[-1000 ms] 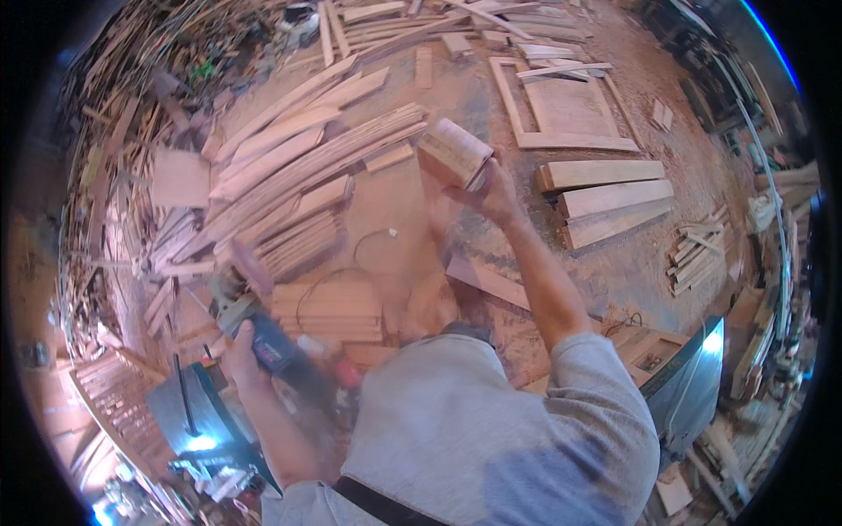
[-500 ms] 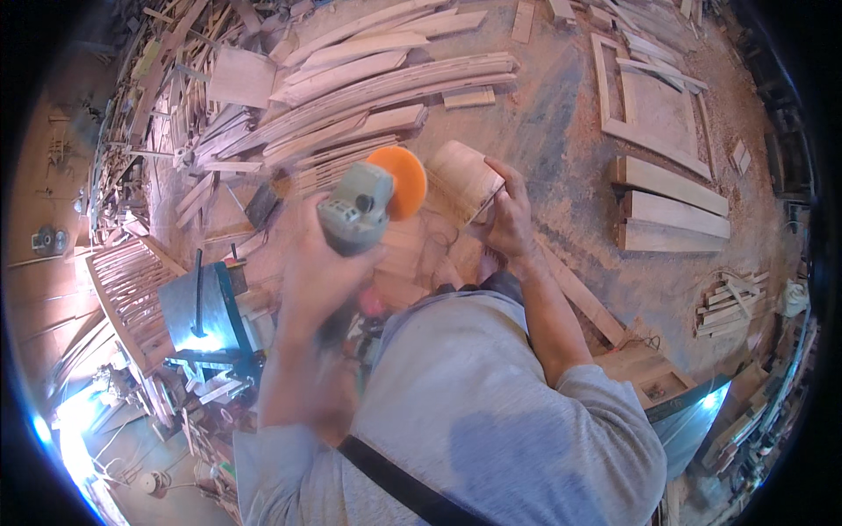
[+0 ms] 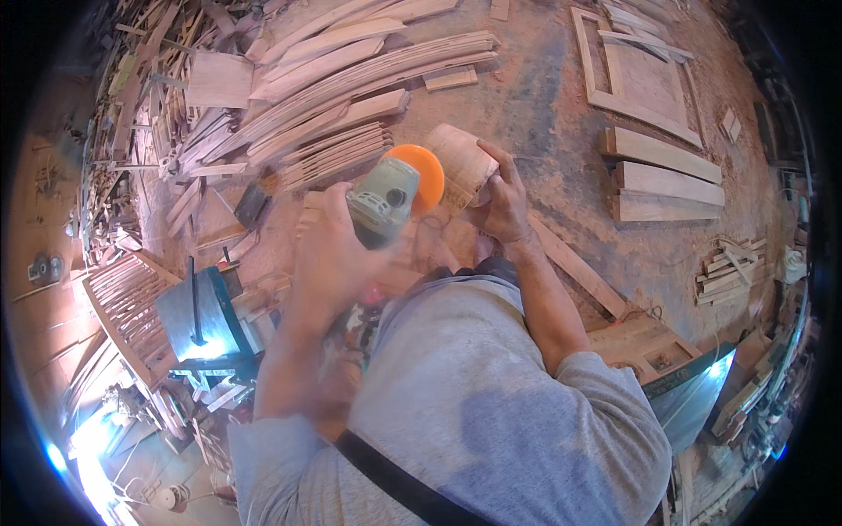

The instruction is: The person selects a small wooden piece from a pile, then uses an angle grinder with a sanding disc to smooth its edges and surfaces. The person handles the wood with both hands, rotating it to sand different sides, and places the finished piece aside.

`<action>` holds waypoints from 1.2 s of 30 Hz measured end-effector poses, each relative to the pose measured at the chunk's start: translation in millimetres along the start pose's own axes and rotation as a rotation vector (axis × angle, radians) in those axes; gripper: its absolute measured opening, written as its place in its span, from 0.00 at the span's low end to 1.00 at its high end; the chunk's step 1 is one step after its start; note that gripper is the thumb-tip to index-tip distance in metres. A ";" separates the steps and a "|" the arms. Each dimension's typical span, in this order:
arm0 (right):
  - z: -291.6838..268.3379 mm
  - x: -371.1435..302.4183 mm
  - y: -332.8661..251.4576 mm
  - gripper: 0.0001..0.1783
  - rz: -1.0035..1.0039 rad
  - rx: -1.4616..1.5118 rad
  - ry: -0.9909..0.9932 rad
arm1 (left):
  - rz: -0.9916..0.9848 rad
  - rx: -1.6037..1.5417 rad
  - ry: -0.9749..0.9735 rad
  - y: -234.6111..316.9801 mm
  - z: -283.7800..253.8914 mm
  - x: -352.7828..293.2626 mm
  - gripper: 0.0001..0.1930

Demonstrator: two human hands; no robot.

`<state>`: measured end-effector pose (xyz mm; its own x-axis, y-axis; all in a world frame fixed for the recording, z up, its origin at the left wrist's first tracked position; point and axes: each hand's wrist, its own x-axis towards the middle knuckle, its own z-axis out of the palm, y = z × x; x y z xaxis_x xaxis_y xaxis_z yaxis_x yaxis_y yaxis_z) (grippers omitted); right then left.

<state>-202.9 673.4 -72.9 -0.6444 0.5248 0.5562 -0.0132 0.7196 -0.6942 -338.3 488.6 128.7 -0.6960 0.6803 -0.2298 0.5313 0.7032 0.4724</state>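
My left hand (image 3: 331, 244), a little blurred, is closed round the body of a grey-green angle grinder (image 3: 386, 197). An orange round disc (image 3: 428, 178) is mounted on the grinder's head and faces right. Its rim meets the near left side of a rounded, pale wooden block (image 3: 462, 160) in the picture; whether they touch I cannot tell. My right hand (image 3: 506, 203) grips that block from its right side, fingers over the edge and thumb partly hidden. Both are held up in front of my body, above the floor.
Long curved planks (image 3: 351, 83) lie in stacks ahead to the left. A wooden frame (image 3: 596, 88) and thick boards (image 3: 671, 184) are at the right. A table-like machine (image 3: 200, 316) stands near left, and a long plank (image 3: 579, 267) lies by my right forearm.
My left hand has brought the grinder to the right, closing the gap between its orange disc and the wooden block. The block is turned slightly and still in my right hand.
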 end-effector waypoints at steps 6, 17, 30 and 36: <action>-1.8 -1.5 5.9 0.29 0.028 -0.002 -0.004 | 0.027 0.007 -0.081 12.2 5.1 -8.1 0.41; -3.5 -3.9 -3.7 0.29 0.066 0.008 -0.014 | 0.050 0.216 -0.226 16.0 14.6 -11.8 0.44; 4.1 -0.4 -1.1 0.27 -0.007 0.018 0.026 | 0.054 0.037 -0.081 16.7 6.9 -14.7 0.42; -1.7 0.1 -12.0 0.28 0.056 -0.016 -0.005 | -0.009 0.084 -0.105 17.7 9.8 -12.7 0.41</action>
<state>-201.5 665.6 -63.8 -0.6478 0.5620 0.5143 0.0354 0.6966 -0.7166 -315.2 494.4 131.6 -0.6488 0.6887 -0.3237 0.5670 0.7212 0.3979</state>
